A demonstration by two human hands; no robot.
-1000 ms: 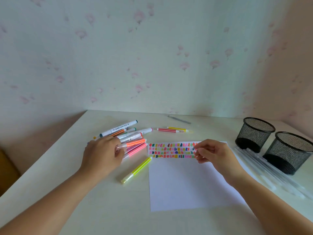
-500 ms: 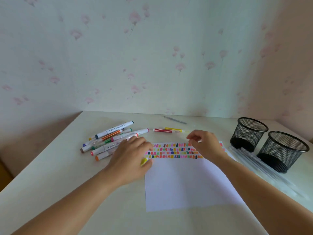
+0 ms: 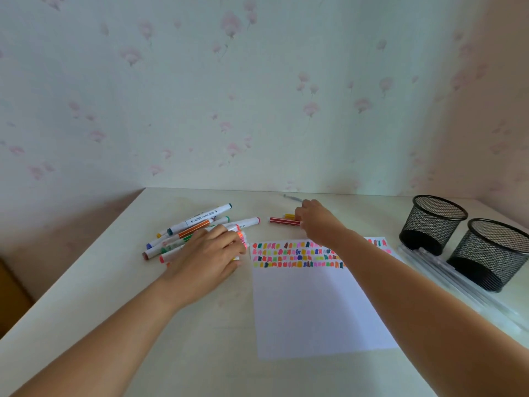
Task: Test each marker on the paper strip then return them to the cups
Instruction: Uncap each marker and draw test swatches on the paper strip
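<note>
Red marker (image 3: 282, 220) lies on the far side of the table (image 3: 86, 310), its right end under the right hand (image 3: 317, 223), whose grip is hidden behind its own back. A yellow marker (image 3: 289, 216) sits just beyond. At left, the left hand (image 3: 209, 259) curls its fingers over the near edge of a marker pile (image 3: 197, 222). The paper (image 3: 315, 310), swatched along its far edge, lies between the arms. At right stand a far cup (image 3: 435, 222) and a near cup (image 3: 492, 253), black mesh.
</note>
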